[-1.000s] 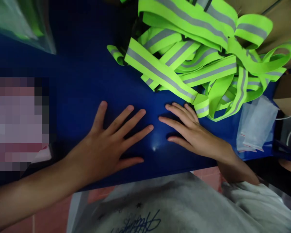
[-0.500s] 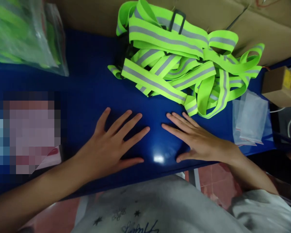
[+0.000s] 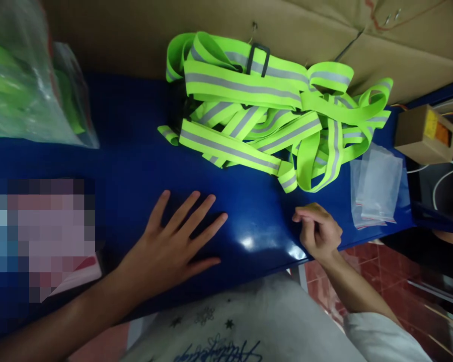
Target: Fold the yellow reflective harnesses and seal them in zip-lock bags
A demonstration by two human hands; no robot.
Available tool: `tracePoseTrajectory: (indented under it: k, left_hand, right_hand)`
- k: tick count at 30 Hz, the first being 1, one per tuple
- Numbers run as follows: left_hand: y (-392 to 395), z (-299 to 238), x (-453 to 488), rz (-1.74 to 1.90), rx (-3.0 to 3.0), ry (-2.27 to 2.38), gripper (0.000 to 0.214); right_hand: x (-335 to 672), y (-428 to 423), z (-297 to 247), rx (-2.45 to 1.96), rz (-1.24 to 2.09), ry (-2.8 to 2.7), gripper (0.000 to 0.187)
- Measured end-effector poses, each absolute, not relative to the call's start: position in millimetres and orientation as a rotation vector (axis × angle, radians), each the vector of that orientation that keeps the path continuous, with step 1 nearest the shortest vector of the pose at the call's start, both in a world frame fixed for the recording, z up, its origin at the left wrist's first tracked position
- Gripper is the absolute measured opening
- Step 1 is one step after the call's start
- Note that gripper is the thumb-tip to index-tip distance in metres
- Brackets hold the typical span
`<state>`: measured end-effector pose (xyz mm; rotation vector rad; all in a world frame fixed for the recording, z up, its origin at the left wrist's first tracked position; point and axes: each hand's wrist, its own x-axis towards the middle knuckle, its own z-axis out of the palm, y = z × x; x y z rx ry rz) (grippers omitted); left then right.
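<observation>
My left hand (image 3: 171, 249) lies palm down on the blue tabletop (image 3: 128, 161), fingers spread and nothing in them. Curled into a loose fist, my right hand (image 3: 320, 232) is near the table's front edge, and no object shows in it. Beyond both hands is a tangled heap of neon-yellow reflective straps (image 3: 241, 91) with grey stripes and black buckles. The heap lies apart from my hands, its lowest loop a little above my right fist in the view.
Clear zip bags (image 3: 379, 188) lie flat at the right. A small cardboard box (image 3: 411, 133) stands beyond them near white cables. At the far left is a plastic bag (image 3: 30, 105) of neon-yellow material. Brown cardboard (image 3: 117, 35) borders the back. A blurred-out patch covers the left side.
My right hand has gone from flat with spread fingers to a curled fist, shifting slightly right. My left hand stays spread on the table. The view has tilted a little.
</observation>
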<state>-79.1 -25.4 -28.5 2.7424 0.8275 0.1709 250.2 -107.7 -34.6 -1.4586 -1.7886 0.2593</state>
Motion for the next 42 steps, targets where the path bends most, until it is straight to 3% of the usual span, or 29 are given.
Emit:
tracePoseTrajectory:
  k: [4,11,17,21,24,27,30,35,38,42]
  left_hand:
    - [-24,-29,-79,0.190,2.730,0.836,0.073]
    - [-24,-31,-80,0.207,2.699,0.842,0.071]
    - [-24,-28,-81,0.186,2.668,0.863,0.070]
    - [-26,-33,-82,0.249,2.703,0.848,0.072]
    - [-27,-38,-83,0.281,2.742,0.847,0.072]
    - [-27,-38,-83,0.269,2.766,0.847,0.069]
    - [-25,-35,-82,0.238,2.775,0.848,0.069]
    - [-24,-35,-83,0.258,2.779,0.837,0.067]
    - [-21,-35,-83,0.292,2.780,0.855,0.062]
    - [-15,-33,-81,0.339,2.796,0.863,0.059]
  right_hand:
    - [246,-106,-30,-1.348,0.258,-1.980,0.007]
    - [236,-99,-21,-1.179,0.100,-2.608,0.038]
    - [248,-104,-23,-1.250,0.176,-2.310,0.038]
    - [239,-95,-21,-1.214,0.273,-2.693,0.065]
    - [240,-97,-21,-1.049,0.340,-2.626,0.048]
    - [245,-106,-24,-1.030,0.324,-2.301,0.047]
    - [244,-106,-23,-1.040,0.309,-2.399,0.029]
    - [242,-82,-1,-0.948,0.255,-2.346,0.041]
    - [241,-56,7,-1.164,0.048,-2.291,0.009]
    - [244,-30,-7,-1.516,-0.148,-2.227,0.048]
